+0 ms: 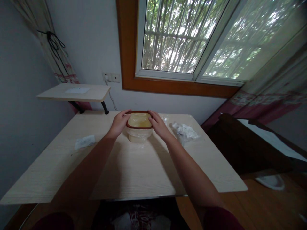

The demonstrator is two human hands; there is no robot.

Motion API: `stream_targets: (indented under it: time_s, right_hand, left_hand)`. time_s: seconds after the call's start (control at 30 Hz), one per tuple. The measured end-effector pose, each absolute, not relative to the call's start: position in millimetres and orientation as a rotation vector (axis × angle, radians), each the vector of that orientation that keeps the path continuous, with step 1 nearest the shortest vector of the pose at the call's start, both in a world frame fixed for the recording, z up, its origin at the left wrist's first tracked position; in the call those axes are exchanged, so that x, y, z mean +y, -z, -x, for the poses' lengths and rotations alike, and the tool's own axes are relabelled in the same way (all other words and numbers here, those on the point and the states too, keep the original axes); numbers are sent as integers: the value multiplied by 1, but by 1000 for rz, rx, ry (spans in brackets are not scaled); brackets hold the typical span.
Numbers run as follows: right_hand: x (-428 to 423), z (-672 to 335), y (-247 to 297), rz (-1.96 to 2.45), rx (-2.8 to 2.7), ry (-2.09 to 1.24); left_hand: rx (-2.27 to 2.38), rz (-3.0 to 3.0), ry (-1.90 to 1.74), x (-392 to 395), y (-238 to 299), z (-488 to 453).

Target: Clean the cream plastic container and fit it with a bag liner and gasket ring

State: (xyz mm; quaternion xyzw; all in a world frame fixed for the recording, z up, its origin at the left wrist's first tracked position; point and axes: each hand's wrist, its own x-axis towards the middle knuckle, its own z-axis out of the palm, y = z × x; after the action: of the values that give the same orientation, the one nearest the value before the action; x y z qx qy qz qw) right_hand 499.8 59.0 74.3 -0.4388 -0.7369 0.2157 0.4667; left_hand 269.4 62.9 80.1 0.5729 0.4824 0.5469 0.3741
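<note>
Plastic food container (pixel 139 134) with brown-rimmed lid (pixel 139 119) sits at 12 o'clock on the counter (pixel 134 169), long axis apparently side to side, clamped between left hand (pixel 118 124) at 9 o'clock and right hand (pixel 158 125) at 3 o'clock, equally near.

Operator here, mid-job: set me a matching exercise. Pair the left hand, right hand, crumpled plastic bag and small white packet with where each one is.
1. Left hand
2. Right hand
3. Crumpled plastic bag
4. Small white packet

A. Table, right of the brown-rimmed plastic container
B. Container's right side
C. Table, left of the container
D. Container's left side

Pairs: 1-D, 2-B, 3-A, 4-C
</note>
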Motion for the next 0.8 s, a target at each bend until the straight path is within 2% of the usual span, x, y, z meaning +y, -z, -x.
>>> stream_targets:
  time_s: [0.8]
  right_hand:
    - [54, -499, -63, 1055, -1738, -545]
  left_hand:
    - [1323, -1573, -1288, 61, -86, -272]
